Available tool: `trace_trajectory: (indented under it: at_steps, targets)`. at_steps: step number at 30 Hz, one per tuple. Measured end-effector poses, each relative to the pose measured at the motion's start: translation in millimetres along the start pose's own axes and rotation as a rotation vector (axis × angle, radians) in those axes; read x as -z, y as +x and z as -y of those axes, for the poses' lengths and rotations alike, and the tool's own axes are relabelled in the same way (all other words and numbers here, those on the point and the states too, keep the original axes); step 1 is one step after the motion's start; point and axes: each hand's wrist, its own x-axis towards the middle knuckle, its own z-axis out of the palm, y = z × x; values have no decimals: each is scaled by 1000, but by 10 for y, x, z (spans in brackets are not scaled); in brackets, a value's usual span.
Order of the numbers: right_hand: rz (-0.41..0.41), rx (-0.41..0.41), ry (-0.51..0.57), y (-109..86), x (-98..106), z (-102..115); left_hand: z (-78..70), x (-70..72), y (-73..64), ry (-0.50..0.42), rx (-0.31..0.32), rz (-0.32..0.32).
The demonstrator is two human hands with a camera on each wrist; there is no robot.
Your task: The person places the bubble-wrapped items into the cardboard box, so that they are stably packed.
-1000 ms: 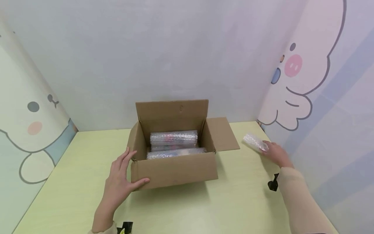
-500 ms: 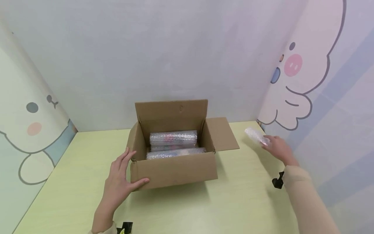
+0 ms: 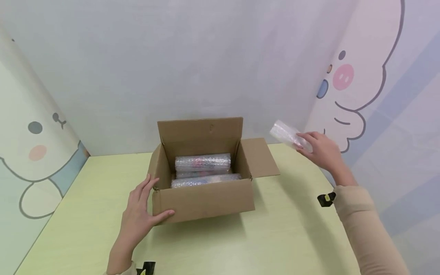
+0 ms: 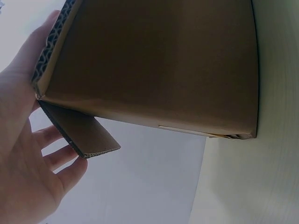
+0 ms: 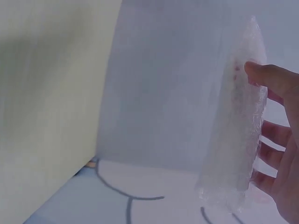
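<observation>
My right hand (image 3: 321, 151) grips one end of a bubble-wrapped roll (image 3: 286, 133), raised above the table to the right of the box. In the right wrist view the thumb presses the near face of the roll (image 5: 236, 121), and faint reddish print shows through the wrap. My left hand (image 3: 137, 212) holds the front left corner of an open cardboard box (image 3: 206, 200), thumb on the front flap and fingers at the left flap. The left wrist view has fingers behind a small flap (image 4: 81, 130). Inside the box lie several bubble-wrapped rolls (image 3: 203, 162).
The box stands on a pale yellow-green table (image 3: 271, 233). Its right flap (image 3: 260, 157) sticks out sideways and its back flap (image 3: 201, 130) stands up. A pale wall (image 3: 206, 61) rises behind, with cartoon-printed walls on both sides.
My right hand has lifted the bubble-wrapped roll off the table, moving up and slightly left. The left hand stays on the box corner.
</observation>
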Motion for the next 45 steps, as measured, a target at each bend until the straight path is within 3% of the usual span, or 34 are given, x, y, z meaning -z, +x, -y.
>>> trace_trajectory:
  at_steps: [6,12,17,25,32,45]
  targets:
    - [-66,83,2,148,212,382,6,-11,1,-5,-2,0]
    - [-186,282,24,285,309,746,5,-9,3,1,-6,-7]
    - [-216,405,47,381,314,1061,-1,-5,8,2,-14,-13]
    - [-154,516,77,439,148,1603,27,-7,18,5,-13,-11]
    - [-113,609,23,477,-55,1973,45,-12,13,4,-15,-12]
    - [45,645,-40,510,-381,2275,72,-13,10,0,-22,-19]
